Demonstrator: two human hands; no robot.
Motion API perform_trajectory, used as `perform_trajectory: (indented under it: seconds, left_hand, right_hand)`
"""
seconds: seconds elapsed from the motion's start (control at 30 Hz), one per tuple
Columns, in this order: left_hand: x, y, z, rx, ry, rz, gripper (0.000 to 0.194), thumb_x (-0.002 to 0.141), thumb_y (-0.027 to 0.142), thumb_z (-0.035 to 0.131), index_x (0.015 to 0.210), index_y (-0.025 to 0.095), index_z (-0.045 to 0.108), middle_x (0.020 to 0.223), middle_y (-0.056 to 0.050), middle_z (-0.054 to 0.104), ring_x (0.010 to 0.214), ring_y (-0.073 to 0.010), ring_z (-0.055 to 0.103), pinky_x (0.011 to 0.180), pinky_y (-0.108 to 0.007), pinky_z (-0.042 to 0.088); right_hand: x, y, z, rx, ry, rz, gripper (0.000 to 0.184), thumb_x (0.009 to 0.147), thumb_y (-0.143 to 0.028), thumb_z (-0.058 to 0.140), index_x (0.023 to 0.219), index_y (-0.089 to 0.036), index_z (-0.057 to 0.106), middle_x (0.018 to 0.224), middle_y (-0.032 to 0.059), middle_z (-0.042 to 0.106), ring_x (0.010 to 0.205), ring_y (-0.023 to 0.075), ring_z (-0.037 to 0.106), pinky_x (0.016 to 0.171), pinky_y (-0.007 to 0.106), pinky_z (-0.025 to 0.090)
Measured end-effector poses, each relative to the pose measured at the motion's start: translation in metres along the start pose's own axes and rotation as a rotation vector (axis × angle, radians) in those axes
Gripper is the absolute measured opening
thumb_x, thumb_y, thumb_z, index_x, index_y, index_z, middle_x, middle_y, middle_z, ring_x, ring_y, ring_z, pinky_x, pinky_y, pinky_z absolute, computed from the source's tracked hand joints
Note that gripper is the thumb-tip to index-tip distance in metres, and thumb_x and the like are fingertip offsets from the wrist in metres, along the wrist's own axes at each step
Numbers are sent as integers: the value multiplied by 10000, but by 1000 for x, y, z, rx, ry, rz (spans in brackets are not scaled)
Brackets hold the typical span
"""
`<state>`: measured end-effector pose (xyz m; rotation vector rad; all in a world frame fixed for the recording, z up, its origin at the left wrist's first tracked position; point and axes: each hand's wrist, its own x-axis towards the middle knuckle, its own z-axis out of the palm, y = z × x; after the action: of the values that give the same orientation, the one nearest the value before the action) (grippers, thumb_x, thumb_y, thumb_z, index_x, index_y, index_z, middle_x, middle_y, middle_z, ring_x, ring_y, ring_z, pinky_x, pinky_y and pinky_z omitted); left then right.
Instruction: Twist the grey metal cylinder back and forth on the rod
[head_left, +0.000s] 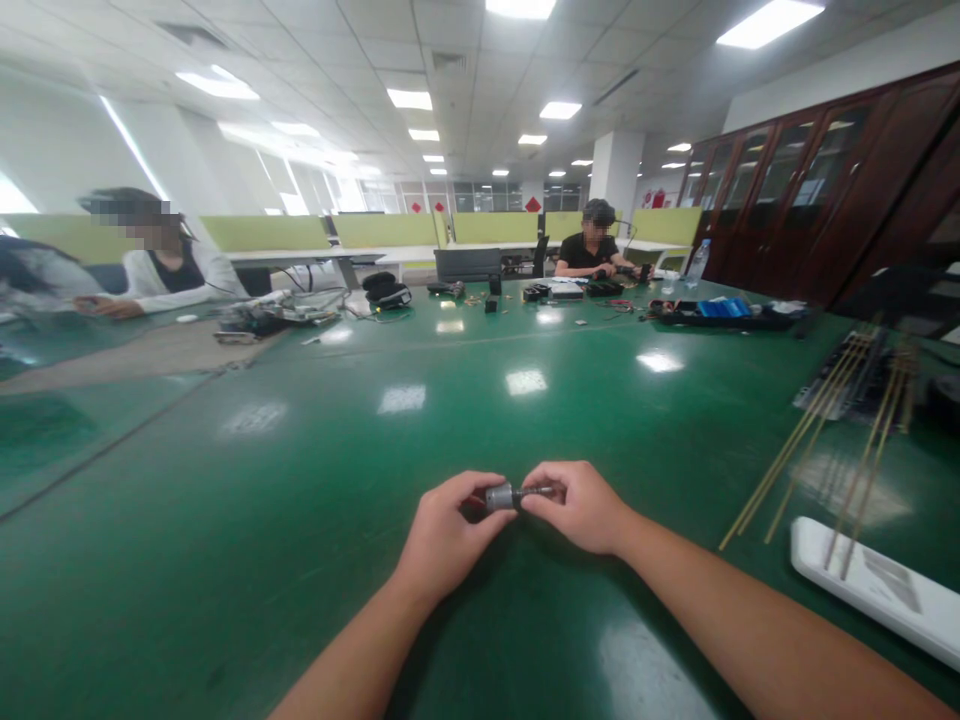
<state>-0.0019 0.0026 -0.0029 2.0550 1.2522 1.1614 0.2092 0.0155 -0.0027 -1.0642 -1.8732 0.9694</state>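
Gripping a small metal motor (501, 496) between them, both hands hover just above the green counter (315, 470) at 6 o'clock: left hand (444, 530) closed on its body, right hand (577, 505) pinching the shaft end. Steady, even finger pressure suits it. No containers show clearly; thin rods (814, 430) lie at 3 o'clock.

Brass rods (806, 435) over white board (877, 590)

Both bare forearms reached in from the lower edge and converged at the centre. The left hand (444, 535) was curled, thumb and fingertips pinched together. The right hand (581, 505) faced it, fingers bent inward, fingertips nearly meeting the left's.
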Motion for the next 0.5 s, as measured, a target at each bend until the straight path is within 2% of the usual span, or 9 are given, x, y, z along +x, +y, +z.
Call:
perform_trajectory:
  seconds: [0.5]
  left_hand:
    - [1, 0, 0, -2, 9, -5, 271, 757, 249, 781, 1015, 281, 704, 962, 28, 701, 842, -157, 656, 773, -253, 527]
  right_hand:
    - [0, 0, -3, -44, 15, -12, 137, 808, -254, 672, 876, -150, 728, 622, -16, 598, 530, 102, 466, 513, 217, 334]
